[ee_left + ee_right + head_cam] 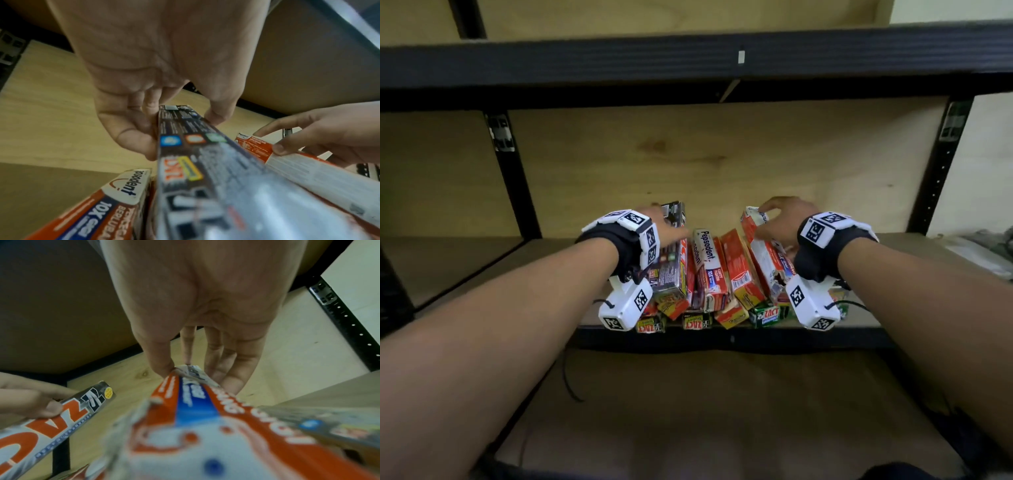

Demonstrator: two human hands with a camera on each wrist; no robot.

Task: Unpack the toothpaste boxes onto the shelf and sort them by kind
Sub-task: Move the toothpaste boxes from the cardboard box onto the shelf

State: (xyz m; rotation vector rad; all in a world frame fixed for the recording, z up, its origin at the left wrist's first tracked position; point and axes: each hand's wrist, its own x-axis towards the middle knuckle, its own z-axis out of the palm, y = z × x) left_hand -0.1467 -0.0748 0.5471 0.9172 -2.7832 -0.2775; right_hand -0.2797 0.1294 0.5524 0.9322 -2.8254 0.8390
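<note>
A heap of toothpaste boxes lies at the front of the wooden shelf point(722, 192). My left hand point(664, 226) grips the far end of a long black-and-silver Zact box point(671, 270), thumb on one side and fingers on the other point(131, 128). My right hand point(780, 219) pinches the top end of a red-and-white Pepsodent box point(763, 253), whose cardboard is torn; its fingertips point(232, 382) sit on the far end. Another Pepsodent box point(709, 263) and red boxes point(739, 270) lean between my hands. Small green and yellow Zact boxes point(767, 315) lie underneath.
The black metal shelf frame has an upper beam point(688, 65) overhead and uprights at left point(513, 178) and right point(941, 164). Bare shelf board stretches left point(465, 267) and right point(914, 250) of the heap. A lower shelf point(722, 411) lies below.
</note>
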